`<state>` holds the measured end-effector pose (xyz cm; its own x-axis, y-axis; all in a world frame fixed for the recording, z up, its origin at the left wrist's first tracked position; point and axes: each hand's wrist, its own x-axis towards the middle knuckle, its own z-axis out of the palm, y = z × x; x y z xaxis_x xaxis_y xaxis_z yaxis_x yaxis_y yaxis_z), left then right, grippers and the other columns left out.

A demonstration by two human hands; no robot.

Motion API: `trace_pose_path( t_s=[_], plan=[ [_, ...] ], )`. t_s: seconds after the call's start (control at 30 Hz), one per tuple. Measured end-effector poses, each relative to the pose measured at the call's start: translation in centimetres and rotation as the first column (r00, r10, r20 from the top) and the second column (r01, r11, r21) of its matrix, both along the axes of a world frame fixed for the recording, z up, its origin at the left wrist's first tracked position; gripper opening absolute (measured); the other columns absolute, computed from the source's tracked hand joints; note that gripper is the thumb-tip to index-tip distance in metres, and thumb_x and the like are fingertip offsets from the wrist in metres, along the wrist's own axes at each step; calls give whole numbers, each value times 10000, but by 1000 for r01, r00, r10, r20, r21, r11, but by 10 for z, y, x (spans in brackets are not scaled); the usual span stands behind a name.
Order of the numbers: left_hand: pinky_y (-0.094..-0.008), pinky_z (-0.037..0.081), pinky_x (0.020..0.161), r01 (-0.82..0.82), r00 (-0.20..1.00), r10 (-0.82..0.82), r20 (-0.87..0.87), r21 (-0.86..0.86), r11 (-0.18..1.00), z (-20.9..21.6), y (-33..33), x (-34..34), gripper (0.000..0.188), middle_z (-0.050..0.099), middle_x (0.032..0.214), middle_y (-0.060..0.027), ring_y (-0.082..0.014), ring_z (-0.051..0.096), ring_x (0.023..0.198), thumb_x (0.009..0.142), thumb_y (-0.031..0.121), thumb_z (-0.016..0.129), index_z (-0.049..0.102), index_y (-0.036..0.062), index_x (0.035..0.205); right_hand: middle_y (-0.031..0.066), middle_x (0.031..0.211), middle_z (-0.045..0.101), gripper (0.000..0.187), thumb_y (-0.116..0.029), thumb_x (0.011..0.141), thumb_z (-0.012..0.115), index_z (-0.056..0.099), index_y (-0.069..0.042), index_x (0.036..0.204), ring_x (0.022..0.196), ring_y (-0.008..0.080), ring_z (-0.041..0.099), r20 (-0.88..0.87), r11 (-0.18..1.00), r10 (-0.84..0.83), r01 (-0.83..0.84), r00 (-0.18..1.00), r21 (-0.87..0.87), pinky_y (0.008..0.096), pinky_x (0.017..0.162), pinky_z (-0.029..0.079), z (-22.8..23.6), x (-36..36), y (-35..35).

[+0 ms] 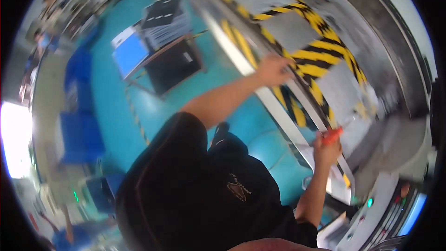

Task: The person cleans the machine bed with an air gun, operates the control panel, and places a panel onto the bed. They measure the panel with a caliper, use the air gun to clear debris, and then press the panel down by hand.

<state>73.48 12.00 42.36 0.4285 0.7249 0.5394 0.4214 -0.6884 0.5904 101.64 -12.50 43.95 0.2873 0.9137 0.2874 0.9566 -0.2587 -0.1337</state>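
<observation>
My left arm stretches across a long silvery metal frame (284, 117). At its inner rail, my left hand (273, 70) is closed, with the fingers curled over the edge; blur hides the fingertips. Nearer to me on the right, my right hand (327, 152) is wrapped round an orange-handled tool (333, 135). The tool points away from me over the frame's right-hand side. A thin pale tip seems to extend from it, too blurred to name. Beyond the frame lie grey plates (290, 29) bordered by yellow and black striped tape.
Left of the frame, a low stand (175, 67) bears stacked dark panels (163, 15) and a blue sheet (131, 55). Blue bins (80, 137) line the left side. At lower right is a control panel (388, 214) with a lit green button. Another person (72, 237) is at lower left.
</observation>
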Motion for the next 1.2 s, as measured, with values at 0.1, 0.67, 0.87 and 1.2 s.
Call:
trace_pose_path(
  t_s=[0.1, 0.67, 0.87, 1.2],
  plan=[
    [-388, 459, 983, 266, 875, 8, 484, -495, 827, 1, -45, -68, 534, 620, 1241, -125, -255, 592, 1162, 892, 249, 700, 531, 53, 1359, 192, 1253, 635, 412, -207, 921, 628, 581, -23, 1287, 1107, 285, 641, -540, 992, 113, -66, 834, 106, 468, 955, 470, -2, 22, 23],
    [-397, 519, 804, -756, 627, 757, -184, -379, 534, -121, 225, -761, 425, 657, 1070, -154, -262, 647, 943, 872, 281, 637, 594, 75, 1242, 180, 781, 649, 367, -364, 846, 752, 626, -33, 942, 754, 395, 645, -640, 710, 177, -547, 748, -443, 439, 662, 508, 103, -364, 237],
    [-278, 507, 500, -459, 658, 674, -336, -888, 6, -131, 242, -804, 433, 682, 834, -50, -152, 635, 616, 902, 458, 652, 602, 97, 1135, 231, 887, 678, 387, -383, 905, 657, 647, -2, 973, 867, 423, 654, -169, 817, -131, 10, 977, -576, 456, 761, 510, 104, -306, 306],
    [-355, 533, 909, -86, 480, 866, 138, -975, 203, -81, 212, -836, 298, 717, 1086, -62, -202, 666, 1039, 952, 288, 644, 658, 70, 1155, 225, 965, 692, 399, -402, 919, 619, 678, -14, 991, 936, 403, 665, -61, 733, -221, 124, 973, -669, 487, 825, 510, 51, -242, 308]
  ],
)
